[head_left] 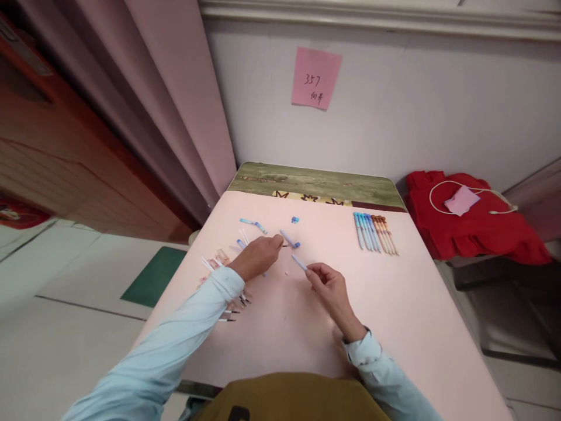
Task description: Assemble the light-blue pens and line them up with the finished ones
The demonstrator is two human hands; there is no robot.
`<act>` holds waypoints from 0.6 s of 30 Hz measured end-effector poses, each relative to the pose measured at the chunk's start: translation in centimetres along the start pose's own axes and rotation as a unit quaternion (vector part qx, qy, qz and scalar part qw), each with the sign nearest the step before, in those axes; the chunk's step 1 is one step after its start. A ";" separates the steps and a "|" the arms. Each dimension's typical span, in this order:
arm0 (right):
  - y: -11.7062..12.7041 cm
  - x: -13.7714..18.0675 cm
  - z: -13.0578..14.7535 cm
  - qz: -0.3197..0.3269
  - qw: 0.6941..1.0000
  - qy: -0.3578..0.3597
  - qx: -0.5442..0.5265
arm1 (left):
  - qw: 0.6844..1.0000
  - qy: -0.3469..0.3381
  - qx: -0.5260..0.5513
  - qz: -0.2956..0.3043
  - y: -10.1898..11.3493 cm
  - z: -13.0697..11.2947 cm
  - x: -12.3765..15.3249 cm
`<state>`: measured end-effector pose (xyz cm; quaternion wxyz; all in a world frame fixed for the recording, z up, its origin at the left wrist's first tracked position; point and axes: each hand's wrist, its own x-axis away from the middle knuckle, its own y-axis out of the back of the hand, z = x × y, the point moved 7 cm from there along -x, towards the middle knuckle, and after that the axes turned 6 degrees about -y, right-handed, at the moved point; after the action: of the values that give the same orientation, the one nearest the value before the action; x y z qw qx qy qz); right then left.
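Note:
My left hand (259,256) is closed in a pinch over the left-middle of the table. A thin refill with a dark tip (285,245) sticks out to the right from its fingertips. My right hand (329,287) grips a pale lilac pen barrel (300,262) between thumb and fingers, its free end pointing up and left. Just beyond the hands lies a lilac pen part with a blue end piece (289,239). Small blue toppers (295,220) rest farther back. Under and beside my left forearm are loose white refills (227,320) and pinkish pen parts (221,256), partly hidden.
A row of blue and brown pens (372,233) lies at the table's right. Light blue pen pieces (253,225) lie at the back left. A red cloth-covered stool (473,234) with a white cable stands to the right. A wall (381,111) rises behind the table (394,327).

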<state>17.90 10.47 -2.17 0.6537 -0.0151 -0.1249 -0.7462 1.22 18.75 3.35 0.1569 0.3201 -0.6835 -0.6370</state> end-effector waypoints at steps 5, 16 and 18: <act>0.7 0.5 1.7 -0.033 0.999 0.035 0.019 | 0.990 -0.003 0.134 -0.041 1.7 -1.0 1.2; 1.2 1.3 2.4 -0.064 0.995 0.061 0.040 | 0.996 -0.046 0.071 -0.021 3.2 -1.8 1.3; 1.3 1.3 2.2 -0.070 0.995 0.060 0.044 | 0.997 -0.053 0.061 -0.012 3.2 -2.0 1.4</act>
<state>18.69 9.47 0.44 0.6061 0.0677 -0.1187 -0.7835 0.68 16.29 6.51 0.0934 0.3031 -0.7247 -0.6117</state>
